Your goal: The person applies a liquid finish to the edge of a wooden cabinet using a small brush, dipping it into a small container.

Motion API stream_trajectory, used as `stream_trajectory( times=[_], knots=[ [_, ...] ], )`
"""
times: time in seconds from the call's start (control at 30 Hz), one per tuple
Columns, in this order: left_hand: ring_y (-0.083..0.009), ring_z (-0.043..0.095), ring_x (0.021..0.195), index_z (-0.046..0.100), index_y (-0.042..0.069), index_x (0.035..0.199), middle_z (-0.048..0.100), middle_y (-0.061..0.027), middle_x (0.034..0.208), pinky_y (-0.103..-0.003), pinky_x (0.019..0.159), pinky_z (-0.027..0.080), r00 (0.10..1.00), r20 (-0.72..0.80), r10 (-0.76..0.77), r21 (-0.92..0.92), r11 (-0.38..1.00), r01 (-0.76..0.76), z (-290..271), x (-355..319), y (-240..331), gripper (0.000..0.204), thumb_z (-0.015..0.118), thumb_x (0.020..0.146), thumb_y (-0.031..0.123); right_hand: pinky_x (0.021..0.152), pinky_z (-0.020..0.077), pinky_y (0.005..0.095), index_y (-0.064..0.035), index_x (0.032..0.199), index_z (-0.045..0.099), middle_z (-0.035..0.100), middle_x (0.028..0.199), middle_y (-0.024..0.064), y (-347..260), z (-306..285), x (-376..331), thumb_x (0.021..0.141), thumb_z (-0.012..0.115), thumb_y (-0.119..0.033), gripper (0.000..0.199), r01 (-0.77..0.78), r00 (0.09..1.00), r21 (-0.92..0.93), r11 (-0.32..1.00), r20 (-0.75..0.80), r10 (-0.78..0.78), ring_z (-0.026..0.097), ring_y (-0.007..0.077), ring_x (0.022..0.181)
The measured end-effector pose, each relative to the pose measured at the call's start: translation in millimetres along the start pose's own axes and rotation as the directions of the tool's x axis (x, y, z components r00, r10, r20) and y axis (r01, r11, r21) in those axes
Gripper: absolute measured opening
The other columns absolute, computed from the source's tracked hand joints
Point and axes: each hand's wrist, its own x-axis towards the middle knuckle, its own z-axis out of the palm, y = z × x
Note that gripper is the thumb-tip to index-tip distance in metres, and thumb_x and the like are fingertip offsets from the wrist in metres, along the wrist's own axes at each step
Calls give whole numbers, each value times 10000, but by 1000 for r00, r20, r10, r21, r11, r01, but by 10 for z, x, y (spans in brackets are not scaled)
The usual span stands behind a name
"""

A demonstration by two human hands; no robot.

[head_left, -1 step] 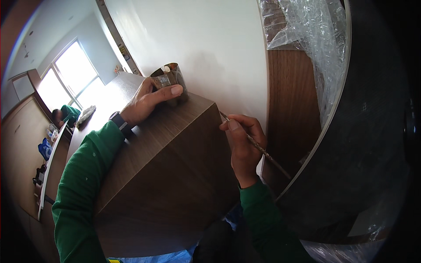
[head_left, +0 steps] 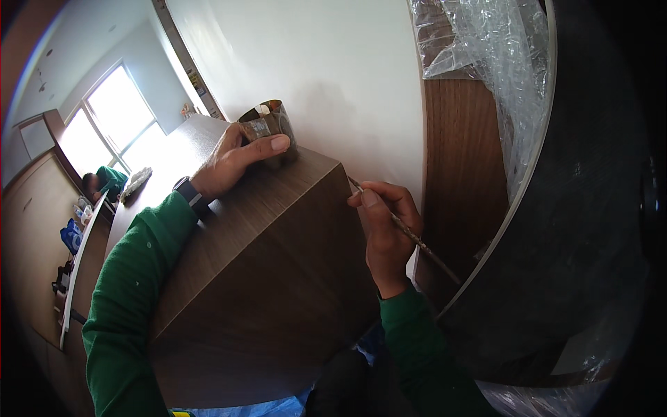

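My left hand (head_left: 233,158) is wrapped round a small, stained, see-through cup (head_left: 278,124), which stands near the far corner of a brown wood-grain cabinet top (head_left: 240,219). A dark watch (head_left: 191,194) is on that wrist. Pinched in the fingers of my right hand (head_left: 389,222) is a thin, paint-flecked paintbrush (head_left: 434,258). Its tip points up and left to the cabinet's vertical edge, just below the top corner. Whether the tip touches the wood I cannot tell, and its bristles are too small to make out.
A white panel (head_left: 313,62) rises behind the cabinet. On the right are a brown wood panel (head_left: 462,139), clear plastic wrap (head_left: 517,83) and a large dark curved-looking surface (head_left: 577,208). Blue sheeting (head_left: 257,406) lies below. Far left, a person in green (head_left: 111,182) bends near a window (head_left: 118,111).
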Motion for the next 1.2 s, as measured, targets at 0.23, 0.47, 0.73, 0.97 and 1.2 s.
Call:
stream_trajectory(
  times=[0.23,0.47,0.73,0.97,1.2],
  knots=[
    [-197,624,1020,623,-67,1175,674,-137,1064,-302,944,464,994,-62,87,-10,996,-88,71,-29,55,757,775,797,571,788,528,272,12,1042,654,689,936,90,-11,-20,10,964,629,-64,112,-1,1000,-15,1000,7,1,676,134,855],
    [-188,613,1039,633,-44,1169,679,-117,1053,-310,962,455,986,-143,80,-30,996,-85,97,-46,9,703,767,817,549,806,537,281,16,1060,635,693,944,106,-100,61,39,970,628,-65,121,38,999,16,999,-5,-38,686,147,875],
    [-172,610,1014,641,-23,1148,678,-95,1045,-298,956,451,992,-33,121,-5,993,-121,76,-42,92,655,753,837,543,793,536,262,15,1045,643,694,942,93,-89,47,70,966,633,-53,105,19,999,-27,999,48,-17,686,134,871],
    [-175,616,999,639,-39,1154,677,-100,1037,-301,947,462,992,-101,70,19,997,-69,95,-86,103,683,753,834,554,757,516,244,9,1046,650,681,916,72,-94,62,99,963,634,-46,101,-6,999,-59,998,41,8,656,98,841],
    [-182,623,999,641,-46,1157,682,-108,1041,-304,940,466,994,-38,106,-11,994,-107,82,-64,112,695,757,827,554,739,508,237,6,1043,651,682,906,66,-118,67,108,964,636,-54,100,9,999,-73,997,51,-6,646,90,827]
  ],
)
